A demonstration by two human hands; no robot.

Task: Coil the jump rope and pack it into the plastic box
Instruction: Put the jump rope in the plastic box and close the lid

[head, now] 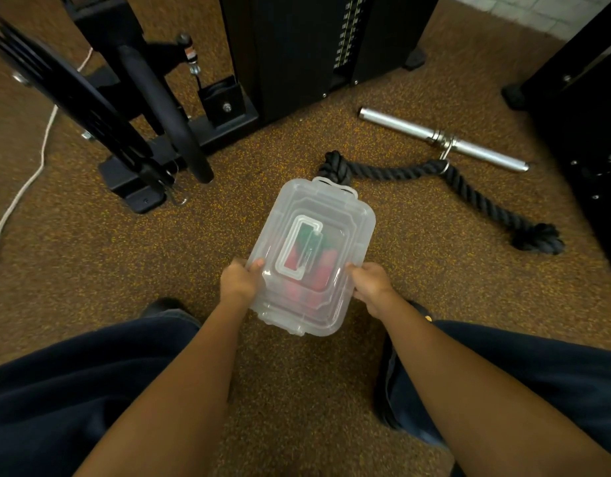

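A clear plastic box [345,215] with its lid on sits in front of me over the speckled brown floor. Red and green shapes of the jump rope [319,270] show blurred through the lid. My left hand [240,280] grips the box's left side near its close end. My right hand [371,285] grips the right side opposite. Whether the box rests on the floor or is lifted I cannot tell.
A thick black rope attachment [465,187] clipped to a silver bar [445,139] lies just beyond the box. A black cable machine [317,53] stands behind, a black frame with plates [132,132] at left, a thin white cord [28,180] far left. My knees flank the box.
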